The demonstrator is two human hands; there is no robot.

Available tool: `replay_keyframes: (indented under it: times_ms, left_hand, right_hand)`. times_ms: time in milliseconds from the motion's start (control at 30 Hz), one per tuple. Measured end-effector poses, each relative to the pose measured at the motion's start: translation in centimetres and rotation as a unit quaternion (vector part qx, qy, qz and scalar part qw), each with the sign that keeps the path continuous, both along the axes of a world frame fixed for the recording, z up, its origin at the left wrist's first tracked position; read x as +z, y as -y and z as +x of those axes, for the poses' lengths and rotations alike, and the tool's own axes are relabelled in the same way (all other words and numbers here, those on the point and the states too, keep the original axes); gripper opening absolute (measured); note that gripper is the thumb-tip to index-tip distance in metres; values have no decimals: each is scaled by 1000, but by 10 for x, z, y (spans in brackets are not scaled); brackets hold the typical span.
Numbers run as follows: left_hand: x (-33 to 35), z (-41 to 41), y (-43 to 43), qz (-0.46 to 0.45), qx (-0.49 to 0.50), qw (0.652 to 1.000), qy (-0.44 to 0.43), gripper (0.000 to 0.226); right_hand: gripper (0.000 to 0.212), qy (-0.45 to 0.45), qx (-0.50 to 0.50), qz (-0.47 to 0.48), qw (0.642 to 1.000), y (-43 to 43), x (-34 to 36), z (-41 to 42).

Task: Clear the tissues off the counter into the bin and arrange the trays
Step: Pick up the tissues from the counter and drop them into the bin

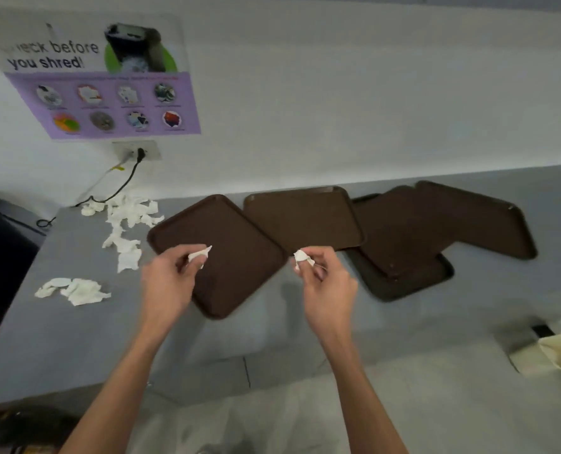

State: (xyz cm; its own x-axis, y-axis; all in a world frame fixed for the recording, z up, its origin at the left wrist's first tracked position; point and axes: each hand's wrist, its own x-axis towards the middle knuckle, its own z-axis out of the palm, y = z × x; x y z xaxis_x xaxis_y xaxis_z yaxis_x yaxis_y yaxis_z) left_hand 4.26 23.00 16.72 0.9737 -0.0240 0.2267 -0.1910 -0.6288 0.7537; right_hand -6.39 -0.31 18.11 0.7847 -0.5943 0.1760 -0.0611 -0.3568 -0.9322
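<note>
Finding 1: one tissue scrap [200, 253] is pinched at the fingertips of the left hand [168, 283]. A second scrap [302, 257] is pinched the same way by the right hand [328, 283]. The hands are apart, and both are raised over the counter [76, 339].

Finding 2: the bulk of the tissues is uncollected. A loose tissue pile [125, 217] lies beyond and left of the left hand, and a smaller clump [73, 290] lies directly to its left.

Finding 3: the nearest tray [233, 280] sits askew under the left hand. A second tray [302, 217] lies beyond the right hand. The overlapping trays [403, 244] lie to the right of that hand, and none are squared up.

Risks:
- Both grips are light fingertip pinches on small scraps. A piece could slip and land on a tray or on the floor.
- No bin is identifiable in view, so any carry is of unknown length.
- The far pile touches a black cable [122, 188]. A careless sweep there could snag it.
- The overlapping trays could slide if pulled from beneath.
</note>
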Motion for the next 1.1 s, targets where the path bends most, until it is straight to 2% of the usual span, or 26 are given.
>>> replay_keyframes:
  times_ms: [300, 667, 967, 1100]
  left_hand:
    - [38, -110, 199, -59, -154, 986, 31, 17]
    - [31, -168, 439, -63, -328, 943, 9, 19]
    - [24, -181, 646, -74, -460, 884, -31, 22]
    - [21, -190, 733, -82, -504, 859, -42, 21]
  right_hand:
    - [19, 43, -109, -10, 993, 156, 24, -136]
    - [7, 62, -283, -2, 957, 344, 5, -234]
    - [5, 30, -397, -9, 917, 499, -1, -275]
    - [12, 18, -447, -1, 894, 562, -10, -293]
